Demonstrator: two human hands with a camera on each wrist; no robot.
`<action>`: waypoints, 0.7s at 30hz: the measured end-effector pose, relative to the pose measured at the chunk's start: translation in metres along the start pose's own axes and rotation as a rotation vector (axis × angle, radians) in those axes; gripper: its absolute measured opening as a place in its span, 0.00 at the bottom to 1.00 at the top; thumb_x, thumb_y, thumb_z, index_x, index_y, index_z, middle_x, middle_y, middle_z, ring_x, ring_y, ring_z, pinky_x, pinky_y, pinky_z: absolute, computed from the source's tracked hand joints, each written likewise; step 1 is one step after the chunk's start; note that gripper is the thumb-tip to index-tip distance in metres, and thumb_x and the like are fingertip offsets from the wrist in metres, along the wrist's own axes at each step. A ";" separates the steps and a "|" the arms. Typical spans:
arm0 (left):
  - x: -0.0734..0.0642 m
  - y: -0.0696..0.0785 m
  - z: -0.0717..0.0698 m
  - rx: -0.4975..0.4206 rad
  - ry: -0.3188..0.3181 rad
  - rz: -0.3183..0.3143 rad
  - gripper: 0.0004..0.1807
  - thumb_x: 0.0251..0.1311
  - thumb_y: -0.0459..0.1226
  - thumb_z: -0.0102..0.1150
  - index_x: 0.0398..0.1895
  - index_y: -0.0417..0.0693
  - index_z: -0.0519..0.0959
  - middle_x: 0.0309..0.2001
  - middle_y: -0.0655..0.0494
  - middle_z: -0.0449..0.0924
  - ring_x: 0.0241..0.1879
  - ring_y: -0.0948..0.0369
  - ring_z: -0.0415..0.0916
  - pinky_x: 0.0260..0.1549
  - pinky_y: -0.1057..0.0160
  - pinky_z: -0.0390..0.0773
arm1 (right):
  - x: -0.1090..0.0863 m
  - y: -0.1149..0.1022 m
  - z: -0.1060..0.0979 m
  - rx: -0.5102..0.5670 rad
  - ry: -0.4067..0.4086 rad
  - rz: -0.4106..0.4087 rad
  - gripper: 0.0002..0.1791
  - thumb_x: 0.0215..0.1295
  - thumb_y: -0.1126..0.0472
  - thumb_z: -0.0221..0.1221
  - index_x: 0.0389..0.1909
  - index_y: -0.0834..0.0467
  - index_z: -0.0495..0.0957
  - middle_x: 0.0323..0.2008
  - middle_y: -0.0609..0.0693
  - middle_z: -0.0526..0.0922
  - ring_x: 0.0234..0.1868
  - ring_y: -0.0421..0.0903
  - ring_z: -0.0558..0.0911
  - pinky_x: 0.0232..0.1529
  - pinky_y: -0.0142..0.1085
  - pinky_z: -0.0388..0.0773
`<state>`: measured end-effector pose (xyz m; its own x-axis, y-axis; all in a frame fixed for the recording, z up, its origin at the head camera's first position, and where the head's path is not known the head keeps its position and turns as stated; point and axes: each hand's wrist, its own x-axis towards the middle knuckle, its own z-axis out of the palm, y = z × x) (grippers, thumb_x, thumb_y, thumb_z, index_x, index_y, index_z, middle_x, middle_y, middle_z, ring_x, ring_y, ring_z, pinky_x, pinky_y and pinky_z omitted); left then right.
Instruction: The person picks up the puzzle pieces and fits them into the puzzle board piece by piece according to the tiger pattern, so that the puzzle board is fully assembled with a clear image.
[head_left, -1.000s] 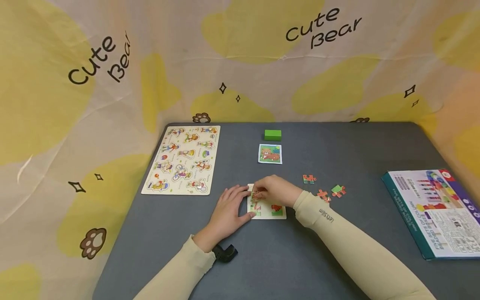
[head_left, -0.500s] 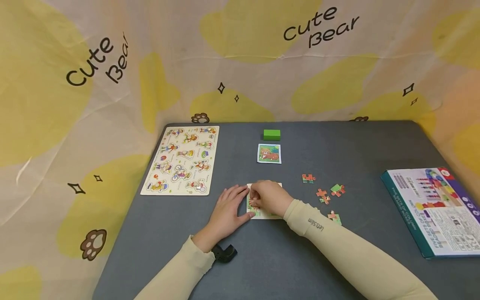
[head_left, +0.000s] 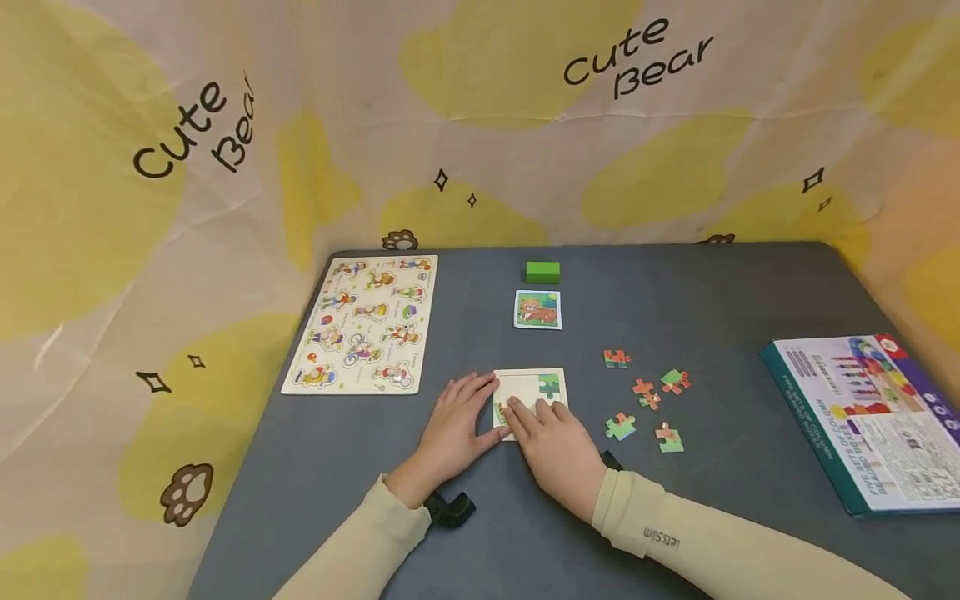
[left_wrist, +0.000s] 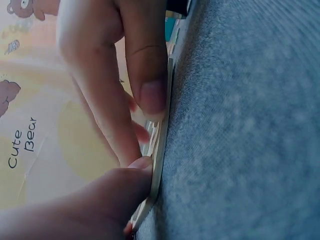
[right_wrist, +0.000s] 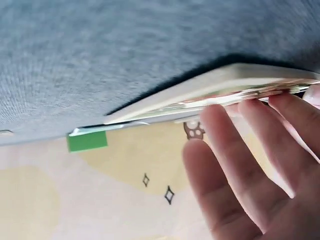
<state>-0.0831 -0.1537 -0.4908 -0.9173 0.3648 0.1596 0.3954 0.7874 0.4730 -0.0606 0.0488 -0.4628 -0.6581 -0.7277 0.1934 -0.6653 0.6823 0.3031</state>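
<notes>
Across the grey table (head_left: 517, 550), the left hand (head_left: 454, 435) lies at nine o'clock of a puzzle board (head_left: 519, 383), thumb spread from loosely extended fingers, touching its edge. The right hand (head_left: 558, 454), at five o'clock, rests its extended, slightly parted fingers on the board. Loose puzzle pieces (head_left: 669, 437) lie around three o'clock; a green piece (head_left: 550, 385) sits in its one o'clock corner.

Head view: looked forward and down from above, well back, taking in left hand (head_left: 453, 429), right hand (head_left: 557, 454), surface (head_left: 300, 458) and patterned cloth (head_left: 480, 83) beyond. Left wrist view: sat low, very near, skimming surface, turned sideways so patterned cloth fell left, surface right; faced puzzle board (head_left: 517, 379) edge-on. Right wrist view: also low and close, upside down, looked past puzzle board toward green block (head_left: 542, 272). Head and right wrist views shared green block; all three shared puzzle board.
</notes>
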 end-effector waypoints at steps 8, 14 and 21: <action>0.000 -0.001 -0.001 -0.002 0.001 0.002 0.40 0.61 0.46 0.76 0.73 0.41 0.73 0.74 0.48 0.70 0.77 0.45 0.59 0.76 0.38 0.53 | 0.008 0.007 0.007 0.122 -0.028 -0.011 0.23 0.74 0.58 0.61 0.67 0.60 0.80 0.67 0.54 0.79 0.66 0.55 0.78 0.65 0.46 0.77; -0.004 -0.002 0.001 0.003 -0.005 -0.005 0.41 0.61 0.47 0.76 0.74 0.41 0.73 0.75 0.48 0.69 0.77 0.45 0.59 0.76 0.38 0.53 | 0.000 0.010 0.013 0.195 -0.045 -0.051 0.27 0.74 0.58 0.63 0.71 0.57 0.77 0.70 0.50 0.77 0.67 0.55 0.78 0.68 0.48 0.75; -0.003 -0.001 -0.001 -0.007 -0.007 0.002 0.41 0.62 0.48 0.75 0.75 0.42 0.72 0.75 0.49 0.69 0.77 0.46 0.59 0.76 0.38 0.53 | 0.001 0.019 0.017 0.172 -0.046 -0.022 0.31 0.69 0.56 0.67 0.72 0.54 0.76 0.71 0.50 0.75 0.69 0.56 0.76 0.70 0.51 0.72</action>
<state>-0.0811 -0.1565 -0.4909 -0.9161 0.3700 0.1545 0.3970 0.7831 0.4788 -0.0801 0.0625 -0.4729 -0.6554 -0.7415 0.1439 -0.7279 0.6709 0.1418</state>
